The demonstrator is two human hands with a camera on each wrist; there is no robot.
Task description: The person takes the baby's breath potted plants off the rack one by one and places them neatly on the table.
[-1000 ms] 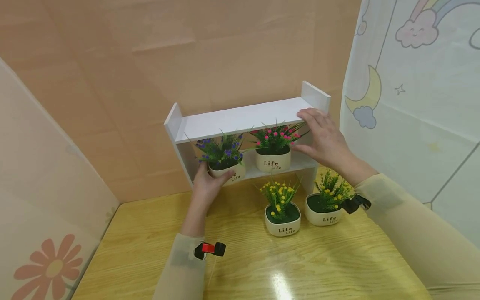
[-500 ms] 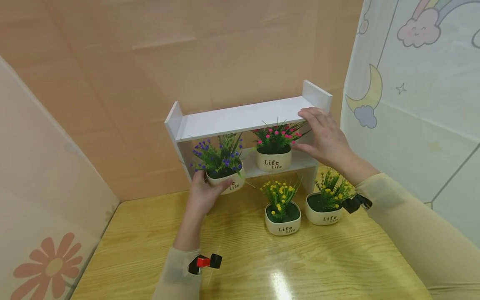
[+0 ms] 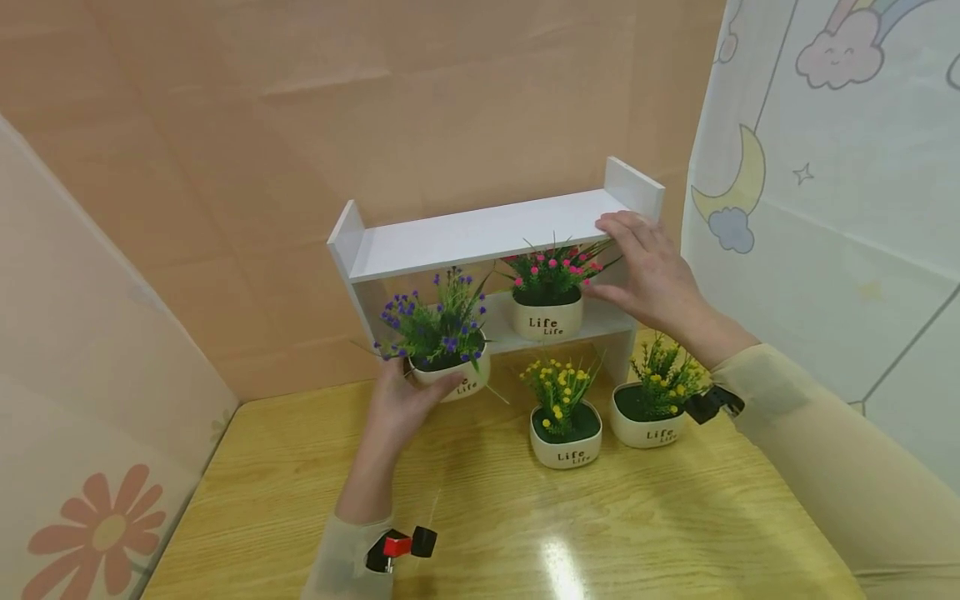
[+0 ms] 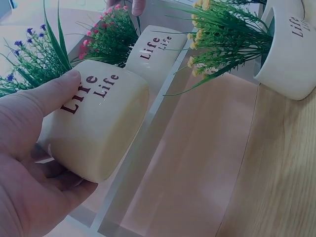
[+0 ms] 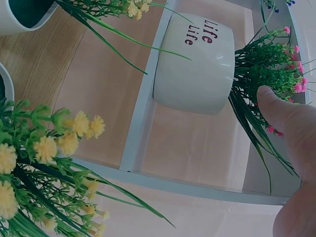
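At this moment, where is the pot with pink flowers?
In the head view, the pink-flowered pot stands on the white shelf's lower board, right of the purple-flowered pot.

"What's by the right hand [image 5: 302,140]?"
"The pink plant [image 5: 269,64]; whether the thumb [image 5: 274,106] touches it, I can't tell."
"Its pot [image 5: 195,64]?"
"Upright on the shelf [image 5: 137,133], far."
"And near?"
"Yellow flowers [image 5: 45,149] on the right, another pot [image 5: 5,24] on the left."

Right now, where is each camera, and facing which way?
Head: worn there, facing forward and down at the white shelf; left hand and right hand show.
Left wrist: worn there, facing the purple-flowered planter; left hand and part of right hand show.
Right wrist: worn there, facing the pink-flowered planter; part of right hand shows.
Both wrist views share the pink-flowered planter.
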